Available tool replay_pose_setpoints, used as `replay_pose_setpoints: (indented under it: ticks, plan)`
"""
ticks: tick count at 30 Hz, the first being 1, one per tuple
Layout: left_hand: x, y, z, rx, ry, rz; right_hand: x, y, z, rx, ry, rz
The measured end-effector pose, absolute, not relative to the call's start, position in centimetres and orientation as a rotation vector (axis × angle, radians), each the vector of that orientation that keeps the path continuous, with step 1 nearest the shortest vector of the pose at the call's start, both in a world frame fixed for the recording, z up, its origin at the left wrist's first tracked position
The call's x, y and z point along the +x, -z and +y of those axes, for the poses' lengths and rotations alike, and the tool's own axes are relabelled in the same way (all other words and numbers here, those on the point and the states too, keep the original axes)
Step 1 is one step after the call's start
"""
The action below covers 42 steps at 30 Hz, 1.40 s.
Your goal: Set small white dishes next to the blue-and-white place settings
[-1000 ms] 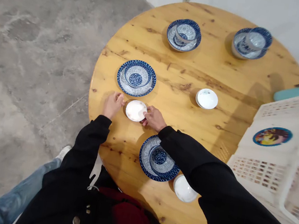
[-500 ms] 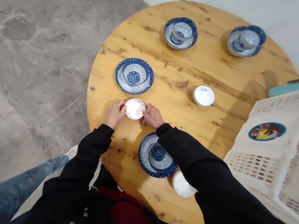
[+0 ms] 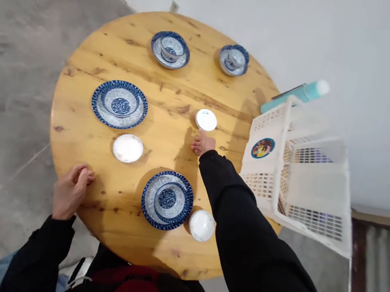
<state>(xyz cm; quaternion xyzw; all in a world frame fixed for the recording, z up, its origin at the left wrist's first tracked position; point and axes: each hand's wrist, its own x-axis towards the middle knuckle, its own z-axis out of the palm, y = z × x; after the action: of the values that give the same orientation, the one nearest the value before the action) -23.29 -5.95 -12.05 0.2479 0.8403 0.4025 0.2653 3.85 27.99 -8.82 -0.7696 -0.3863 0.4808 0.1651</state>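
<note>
My right hand is stretched over the wooden table with its fingers apart. Its fingertips are at the near edge of a small stack of white saucers; I cannot tell whether they touch it. At the table's left edge my left hand has its fingers curled in, with nothing visible in them. A single white saucer lies up and to the right of that hand, just below a blue-patterned plate with a matching bowl on it.
Another blue plate with a bowl sits at the near side, beside white dishes. Two more bowl-and-plate sets stand at the far side. A white plastic basket and a turquoise object are on the right.
Both hands have let go of the white saucer, which now lies on the table. My right hand moved right to the saucer stack, my left drew back to the table edge. The view shifted right.
</note>
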Motion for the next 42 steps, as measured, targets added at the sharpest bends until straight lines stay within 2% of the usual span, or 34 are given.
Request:
replay_pose_setpoints:
  ticks: [6, 19, 24, 28, 33, 36, 39, 42]
  plan:
    - [-22.4, 11.7, -7.4, 0.528, -1.149, 2.21, 5.4, 10.6, 30.8, -2.035, -1.217, -0.857]
    - [-22.5, 12.2, -6.8, 0.449, -1.262, 2.133, 5.8, 10.7, 30.6, -2.107, -1.209, -0.932]
    - [-22.5, 11.8, -7.0, 0.439, -1.254, 2.135, 7.2, 8.4, 26.6, -2.103, -1.234, -1.056]
    - [-22.9, 9.8, -7.2, 0.386, -1.31, 1.939, 8.5, 4.7, 22.9, -2.029, -1.227, -1.21]
    - [-25.4, 6.8, -7.3, 0.403, -1.615, 1.889, 7.8, 0.2, 15.8, -1.681, -1.129, -1.763]
    - [-27.0, 6.6, -8.2, 0.278, -1.717, 1.973, 6.2, -1.6, 10.4, -1.467, -1.266, -2.092]
    - [-27.3, 7.1, -11.0, 0.068, -1.66, 2.017, 6.3, -2.1, 5.3, -1.308, -1.477, -2.385]
    - [-25.9, 7.2, -14.4, -0.091, -1.614, 2.01, 9.1, -1.0, 1.5, -1.385, -1.656, -2.362]
